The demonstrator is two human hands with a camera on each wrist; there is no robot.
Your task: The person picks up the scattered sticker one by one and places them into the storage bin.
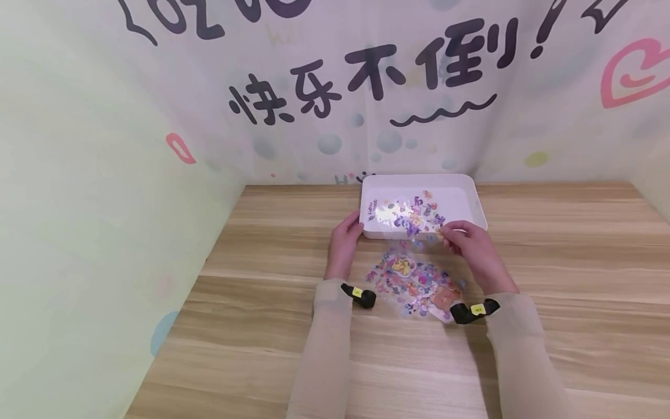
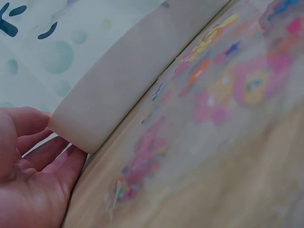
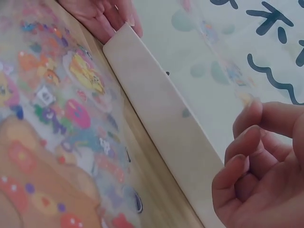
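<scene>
A white tray (image 1: 477, 215) stands against the back wall. My left hand (image 1: 344, 244) grips its front left corner, thumb and fingers at the wall's end in the left wrist view. Between thumb and index finger, my right hand (image 1: 468, 247) pinches the edge of a clear sticker sheet (image 3: 232, 73) over the tray's front wall; its other fingers are curled. The sheet's small purple and orange stickers (image 1: 417, 220) show against the tray floor. In front of the tray lies a clear pile of sticker sheets (image 1: 387, 285), with a brown bear sticker (image 1: 445, 298) at its near right.
The wood-grain table (image 1: 262, 326) runs back to a printed cloth (image 1: 314, 139) with large black characters. A pale wall (image 1: 94, 203) borders the table on the left. Black wrist cameras (image 1: 361, 295) hang over the sticker pile's sides.
</scene>
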